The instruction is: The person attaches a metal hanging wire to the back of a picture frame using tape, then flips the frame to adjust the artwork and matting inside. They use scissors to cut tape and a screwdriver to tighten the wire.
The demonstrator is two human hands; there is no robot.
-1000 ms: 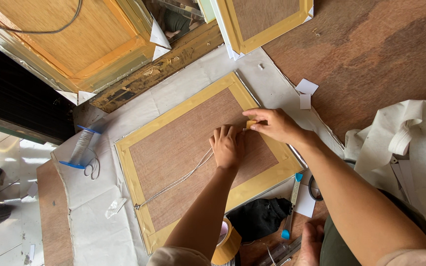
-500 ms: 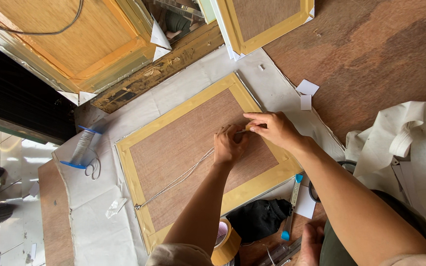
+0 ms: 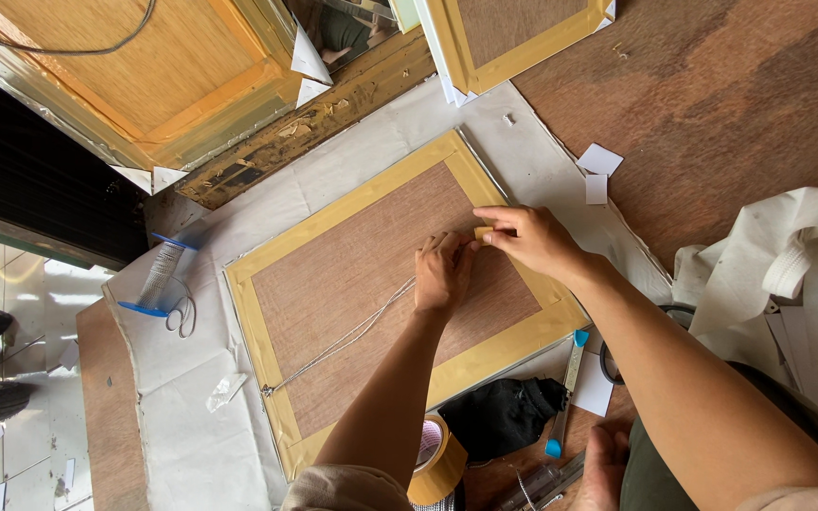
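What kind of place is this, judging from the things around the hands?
Probably a picture-framing workshop. The hands work on the taped back of a frame strung with hanging wire; a roll of tape lies nearby, and more framed panels lie on the worktable.

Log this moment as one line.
left hand: flat on frame backing board | right hand: pinching tape piece | wire: across board

Tape roll (image 3: 437,459) half hidden by forearm — wire's (image 3: 352,333) end under palm.
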